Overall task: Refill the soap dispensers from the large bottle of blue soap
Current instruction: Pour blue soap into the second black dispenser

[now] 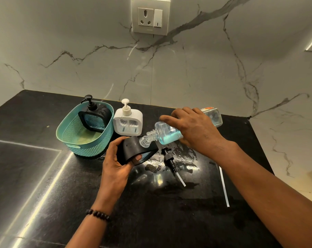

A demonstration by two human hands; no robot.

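The right hand (192, 129) grips the large bottle (171, 134), tilted, its long axis running from 2 o'clock down to 8 o'clock, mouth touching the open neck of the black dispenser (133, 149) that the left hand (115, 163) holds tilted; any soap stream there is hard to see

No text could be read, bottle label (206, 109) too blurred, white dispenser's marks (123, 129) too small
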